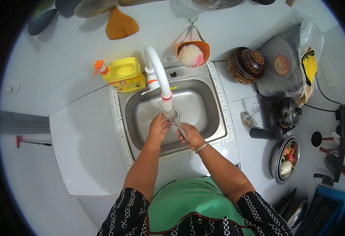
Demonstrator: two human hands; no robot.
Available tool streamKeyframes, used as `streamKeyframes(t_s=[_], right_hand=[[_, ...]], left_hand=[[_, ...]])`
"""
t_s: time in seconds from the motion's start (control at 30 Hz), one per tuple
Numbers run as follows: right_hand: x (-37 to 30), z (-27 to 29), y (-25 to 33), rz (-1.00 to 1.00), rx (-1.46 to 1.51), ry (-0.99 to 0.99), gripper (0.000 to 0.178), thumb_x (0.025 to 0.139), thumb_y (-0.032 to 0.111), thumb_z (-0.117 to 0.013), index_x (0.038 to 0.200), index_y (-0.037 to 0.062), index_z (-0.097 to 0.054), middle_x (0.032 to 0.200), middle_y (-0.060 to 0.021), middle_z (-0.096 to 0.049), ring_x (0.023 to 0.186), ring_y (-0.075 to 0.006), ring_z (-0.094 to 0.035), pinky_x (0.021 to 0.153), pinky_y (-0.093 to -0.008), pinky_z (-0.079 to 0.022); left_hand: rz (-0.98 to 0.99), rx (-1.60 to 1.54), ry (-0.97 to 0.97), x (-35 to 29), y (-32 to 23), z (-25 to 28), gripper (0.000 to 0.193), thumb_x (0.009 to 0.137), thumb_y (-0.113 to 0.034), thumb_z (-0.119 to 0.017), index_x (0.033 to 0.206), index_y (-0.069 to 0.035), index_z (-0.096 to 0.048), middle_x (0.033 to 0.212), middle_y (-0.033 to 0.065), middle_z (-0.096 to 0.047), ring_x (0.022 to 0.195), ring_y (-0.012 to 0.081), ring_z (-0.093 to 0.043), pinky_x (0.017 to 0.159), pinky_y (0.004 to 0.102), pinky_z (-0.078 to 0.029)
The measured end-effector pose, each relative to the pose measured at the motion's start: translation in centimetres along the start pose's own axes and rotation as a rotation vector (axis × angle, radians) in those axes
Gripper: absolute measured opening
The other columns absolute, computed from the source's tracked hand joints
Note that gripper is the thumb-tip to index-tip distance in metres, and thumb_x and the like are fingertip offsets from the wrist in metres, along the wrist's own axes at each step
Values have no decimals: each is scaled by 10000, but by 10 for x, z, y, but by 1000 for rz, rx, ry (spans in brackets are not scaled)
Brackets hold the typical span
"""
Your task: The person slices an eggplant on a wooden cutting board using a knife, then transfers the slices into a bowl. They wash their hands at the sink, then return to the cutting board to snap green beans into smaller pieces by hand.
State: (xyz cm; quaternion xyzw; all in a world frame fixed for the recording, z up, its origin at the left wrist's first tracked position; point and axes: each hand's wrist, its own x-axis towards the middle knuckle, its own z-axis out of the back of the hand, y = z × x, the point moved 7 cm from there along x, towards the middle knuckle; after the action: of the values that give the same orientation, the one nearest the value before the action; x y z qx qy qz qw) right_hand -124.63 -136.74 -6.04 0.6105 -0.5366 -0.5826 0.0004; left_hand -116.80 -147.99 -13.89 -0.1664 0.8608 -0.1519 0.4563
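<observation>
Over the steel sink [220, 118], my right hand [191, 135] is closed round the grey handle of a kitchen utensil [181, 130]. Its pale, shiny head sits just below the spout of the white faucet [163, 78], and I cannot make out its kind. Clear water seems to run over it. My left hand [159, 126] is beside that head, its fingers bent loosely and slightly apart under the spout. Whether the fingertips touch the utensil is hard to tell. A bangle is on my right wrist.
A yellow jug with an orange pump [126, 74] stands behind the sink's left corner. An orange holder [204, 48] with a scrubber hangs behind. Stacked brown bowls [236, 69], a dark cylinder [266, 133], a pot [288, 112] and a basin of vegetables [276, 159] are to the right.
</observation>
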Motion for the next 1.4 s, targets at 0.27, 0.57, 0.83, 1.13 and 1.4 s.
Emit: streamKeyframes(t_s=[0.27, 0.57, 0.83, 1.13, 1.4], right_hand=[[-1, -1, -12, -115, 148, 48, 254, 879, 240, -384, 943, 54, -546, 664, -14, -493, 468, -81, -414, 399, -217, -315], [-1, 4, 1, 107, -177, -60, 255, 867, 250, -433, 961, 39, -539, 708, -25, -525, 494, -83, -442, 441, -222, -352], [-18, 12, 24, 221, -181, -101, 225, 875, 254, -459, 934, 50, -535, 767, -23, -544, 548, -93, -461, 494, -214, -371], [35, 129, -57, 227, -413, -362, 225, 901, 269, -457, 949, 66, -541, 769, -42, -560, 541, -104, -466, 476, -242, -403], [-82, 76, 27, 163, 351, 62, 245, 911, 266, -445, 1011, 63, -539, 751, -23, -543, 544, -91, -456, 466, -209, -384]], left_hand=[[-116, 158, 87, 3, 4, 0, 249, 851, -171, -539, 1076, -81, -481, 1006, 50, -559, 912, 181, -540, 797, 340, -435], [-227, 206, -343, 7, -54, 14, 161, 865, -209, -490, 961, -84, -522, 899, 54, -576, 808, 147, -554, 709, 304, -453], [-576, 217, -30, 15, -152, -25, 136, 873, -184, -472, 887, -72, -547, 812, 45, -583, 749, 128, -561, 676, 279, -460], [-196, 1219, -89, 59, 54, 65, 365, 825, -317, -561, 1111, -96, -515, 1090, 87, -556, 974, 218, -553, 832, 372, -416], [-69, 1078, 223, -43, 22, -20, 324, 843, -288, -529, 1101, -93, -514, 1057, 75, -574, 951, 208, -552, 846, 379, -416]])
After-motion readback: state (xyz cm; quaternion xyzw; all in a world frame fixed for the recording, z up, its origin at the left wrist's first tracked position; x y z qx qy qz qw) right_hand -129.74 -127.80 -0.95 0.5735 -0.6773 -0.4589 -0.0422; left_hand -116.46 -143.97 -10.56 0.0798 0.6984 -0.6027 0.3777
